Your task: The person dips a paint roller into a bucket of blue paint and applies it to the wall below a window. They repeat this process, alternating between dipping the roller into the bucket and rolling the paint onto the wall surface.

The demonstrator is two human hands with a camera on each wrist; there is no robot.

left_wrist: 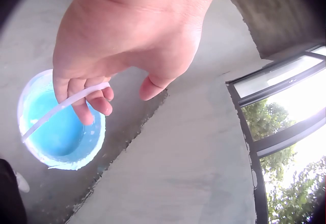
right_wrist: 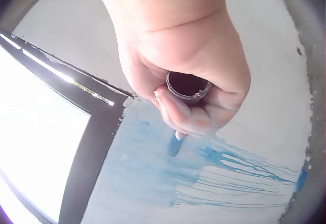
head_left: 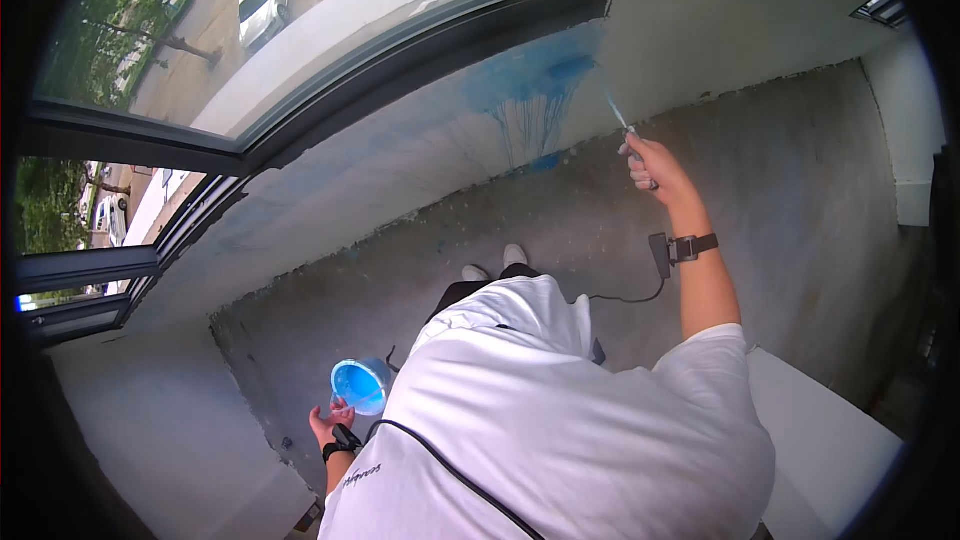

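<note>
My right hand grips the dark round handle of a paint tool, whose pale blue tip points at the wall below the window. In the right wrist view the blue tip shows beyond the curled fingers, in front of wet blue paint; whether it touches the wall I cannot tell. My left hand has its fingers curled round the white handle of a bucket with light blue liquid in it. The bucket hangs beside my left side.
A dark-framed window runs along the upper left, with parked cars outside. Blue drips run down the white wall to the grey floor. A black cable crosses the white shirt. A white panel is at the lower right.
</note>
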